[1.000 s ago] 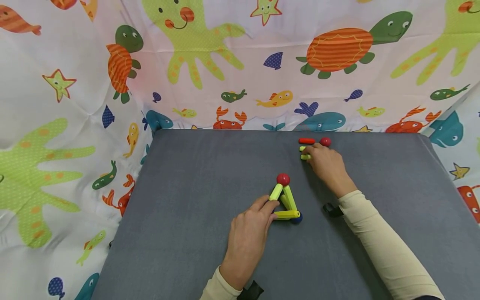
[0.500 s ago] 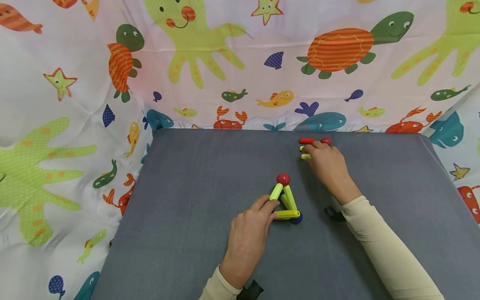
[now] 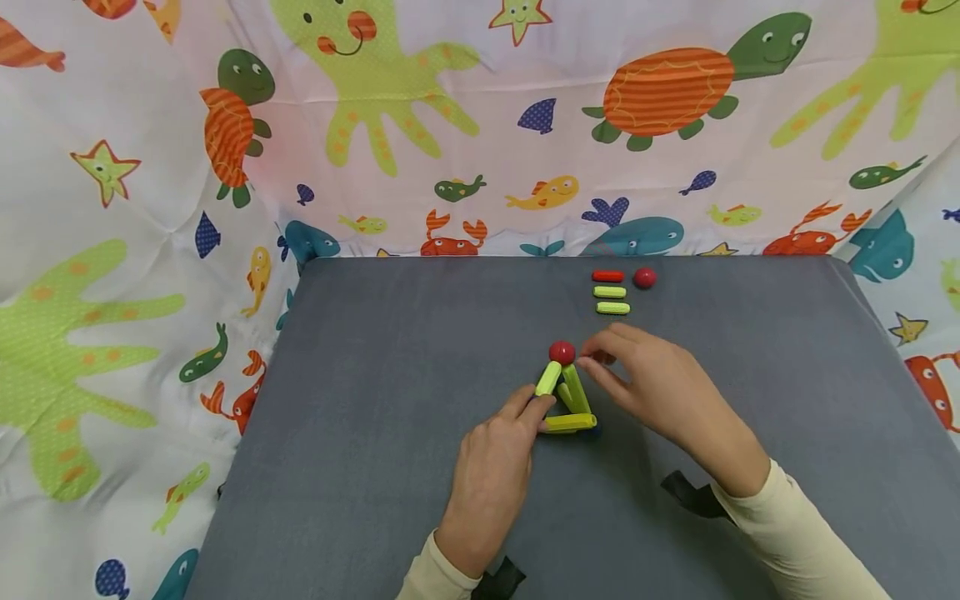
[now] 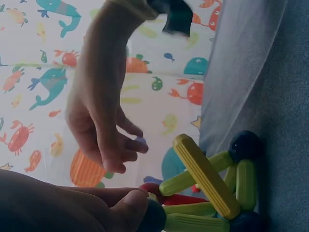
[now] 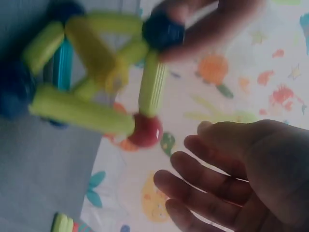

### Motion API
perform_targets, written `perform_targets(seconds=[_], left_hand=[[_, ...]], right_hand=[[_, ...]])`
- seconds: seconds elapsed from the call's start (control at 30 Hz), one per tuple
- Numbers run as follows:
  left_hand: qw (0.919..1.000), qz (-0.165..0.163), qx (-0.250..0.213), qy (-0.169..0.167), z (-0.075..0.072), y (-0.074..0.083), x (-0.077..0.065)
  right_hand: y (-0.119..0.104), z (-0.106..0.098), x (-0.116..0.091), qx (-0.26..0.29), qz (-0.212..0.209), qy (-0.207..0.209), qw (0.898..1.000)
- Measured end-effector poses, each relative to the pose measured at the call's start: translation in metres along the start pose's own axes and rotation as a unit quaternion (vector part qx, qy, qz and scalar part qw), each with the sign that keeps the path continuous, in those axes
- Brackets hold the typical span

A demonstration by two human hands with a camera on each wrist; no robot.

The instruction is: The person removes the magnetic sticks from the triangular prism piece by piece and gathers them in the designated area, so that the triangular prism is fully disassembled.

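A toy building frame of ribbed yellow-green sticks, a yellow stick [image 3: 570,422] and balls stands mid-table. Its red ball [image 3: 562,352] is at the far corner. My left hand [image 3: 491,475] pinches a dark blue ball [image 5: 164,31] at the frame's left corner; the head view hides most of that grip. Other dark blue balls [image 4: 245,146] sit at the lower corners. A cyan stick [image 5: 63,65] shows in the right wrist view. My right hand [image 3: 667,387] hovers just right of the red ball, fingers loosely bent, holding nothing visible.
Near the table's far edge lie a red stick [image 3: 607,276], two yellow-green sticks [image 3: 610,292] and a loose red ball [image 3: 644,277]. Behind the grey table [image 3: 375,350] hangs a cloth [image 3: 495,150] printed with sea animals.
My right hand has left the loose sticks at the far edge and come nearer, beside the frame's red ball. Those sticks are now uncovered. My left hand keeps its grip.
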State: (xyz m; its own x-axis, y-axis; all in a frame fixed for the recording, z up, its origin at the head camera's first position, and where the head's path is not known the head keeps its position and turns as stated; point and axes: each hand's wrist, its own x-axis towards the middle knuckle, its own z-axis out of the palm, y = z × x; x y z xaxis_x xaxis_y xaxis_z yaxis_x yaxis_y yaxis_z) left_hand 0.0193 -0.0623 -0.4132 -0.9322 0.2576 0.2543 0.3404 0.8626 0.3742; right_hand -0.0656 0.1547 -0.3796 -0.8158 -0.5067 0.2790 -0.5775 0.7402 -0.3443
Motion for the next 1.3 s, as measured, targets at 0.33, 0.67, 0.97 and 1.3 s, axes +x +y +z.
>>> perform_targets(seconds=[0.33,0.67,0.97,1.3], left_hand=[[1.0,-0.003,-0.001,-0.007,-0.003,0.001,0.001],[0.9998,-0.004,-0.021,-0.001,-0.005,-0.001,0.001],[0.9998,0.0,-0.021,0.0,-0.004,-0.001,0.002],[0.9997,-0.005,-0.024,-0.005,-0.005,0.0,0.001]], right_hand=[[-0.023,0.028,-0.027,-0.012,-0.047,-0.029,0.998],[-0.03,0.053,-0.032,-0.039,-0.045,-0.029,0.998],[-0.03,0.069,-0.038,-0.063,-0.042,-0.014,0.997],[-0.034,0.079,-0.044,-0.056,-0.02,-0.019,0.998]])
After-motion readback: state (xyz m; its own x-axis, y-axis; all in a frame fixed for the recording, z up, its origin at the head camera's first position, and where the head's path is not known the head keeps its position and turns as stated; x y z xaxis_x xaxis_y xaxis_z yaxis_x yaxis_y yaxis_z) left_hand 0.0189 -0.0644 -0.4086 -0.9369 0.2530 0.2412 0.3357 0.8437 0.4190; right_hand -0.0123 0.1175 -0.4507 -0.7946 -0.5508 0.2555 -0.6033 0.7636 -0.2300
